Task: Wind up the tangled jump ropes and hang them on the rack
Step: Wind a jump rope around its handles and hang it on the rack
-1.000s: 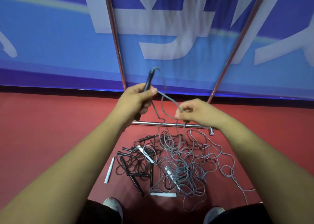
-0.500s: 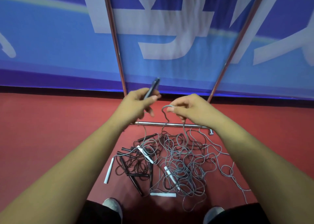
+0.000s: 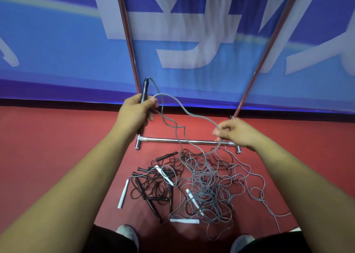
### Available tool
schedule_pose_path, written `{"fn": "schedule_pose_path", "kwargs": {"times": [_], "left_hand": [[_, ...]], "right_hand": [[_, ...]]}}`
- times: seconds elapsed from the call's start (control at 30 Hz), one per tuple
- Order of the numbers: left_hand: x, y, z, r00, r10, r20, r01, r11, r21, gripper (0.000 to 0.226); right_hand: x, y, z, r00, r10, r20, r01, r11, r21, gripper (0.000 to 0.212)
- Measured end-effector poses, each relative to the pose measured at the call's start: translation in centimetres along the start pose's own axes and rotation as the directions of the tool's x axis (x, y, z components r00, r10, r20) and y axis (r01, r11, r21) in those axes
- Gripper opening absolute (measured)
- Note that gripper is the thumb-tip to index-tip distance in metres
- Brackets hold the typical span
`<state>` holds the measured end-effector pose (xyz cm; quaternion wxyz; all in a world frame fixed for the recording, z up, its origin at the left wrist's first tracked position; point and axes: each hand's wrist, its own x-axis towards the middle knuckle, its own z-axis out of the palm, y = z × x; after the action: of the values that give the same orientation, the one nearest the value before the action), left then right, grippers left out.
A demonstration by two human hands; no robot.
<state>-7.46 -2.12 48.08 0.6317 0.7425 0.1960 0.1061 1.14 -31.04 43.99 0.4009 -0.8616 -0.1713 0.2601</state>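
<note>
Grey rope (image 3: 194, 116), black handle (image 3: 144, 89), red floor (image 3: 57, 137), blue-and-white banner (image 3: 57, 47).

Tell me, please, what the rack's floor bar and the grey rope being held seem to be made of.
Floor bar: probably chromed or polished steel, given its bright mirror-like highlights. Grey rope: likely a plastic-coated cord, smooth and matte, bending in soft kinks; unsure beyond that.

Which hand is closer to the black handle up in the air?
Left. The left hand grips the black handle; the right hand is apart to its right, pinching the grey rope.
</note>
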Motion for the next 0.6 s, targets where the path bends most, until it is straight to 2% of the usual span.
{"fn": "schedule_pose_path", "kwargs": {"times": [0.07,0.13,0.2,0.27,0.33,0.4,0.5,0.6], "left_hand": [[-0.2,-0.3,0.3,0.999,0.005,-0.042,0.004,0.977,0.214,0.010],[-0.6,-0.2,0.9,1.000,0.013,-0.021,-0.009,0.977,0.213,0.017],[-1.2,0.2,1.8,0.995,0.024,0.092,-0.031,0.996,0.083,0.016],[-1.9,0.2,2.7,0.962,0.036,0.271,-0.026,0.999,-0.042,0.015],[-2.3,0.0,3.2,0.901,0.026,0.433,-0.022,1.000,-0.014,0.018],[-2.7,0.0,3.6,0.863,0.027,0.504,-0.057,0.997,0.044,0.019],[-2.6,0.4,3.6,0.917,0.021,0.399,-0.034,0.999,0.025,0.018],[-1.9,1.0,2.7,0.963,0.034,0.267,0.031,0.971,-0.236,0.024]], "right_hand": [[-0.1,-1.5,-0.1,0.994,-0.049,-0.096,0.070,0.971,0.228,0.006],[-0.4,-3.7,0.4,0.986,-0.109,-0.127,0.139,0.955,0.262,0.008],[-0.8,-5.8,1.1,0.973,-0.190,-0.129,0.212,0.960,0.182,0.010],[-1.1,-7.3,1.7,0.966,-0.239,-0.099,0.253,0.953,0.166,0.010],[-1.2,-8.1,2.1,0.956,-0.273,-0.104,0.288,0.941,0.177,0.010],[-1.1,-8.2,2.0,0.947,-0.293,-0.130,0.312,0.935,0.168,0.011],[-0.8,-6.7,1.8,0.957,-0.287,-0.038,0.288,0.957,0.037,0.012],[-0.3,-3.4,1.3,0.980,-0.114,0.162,0.148,0.966,-0.211,0.014]]}}
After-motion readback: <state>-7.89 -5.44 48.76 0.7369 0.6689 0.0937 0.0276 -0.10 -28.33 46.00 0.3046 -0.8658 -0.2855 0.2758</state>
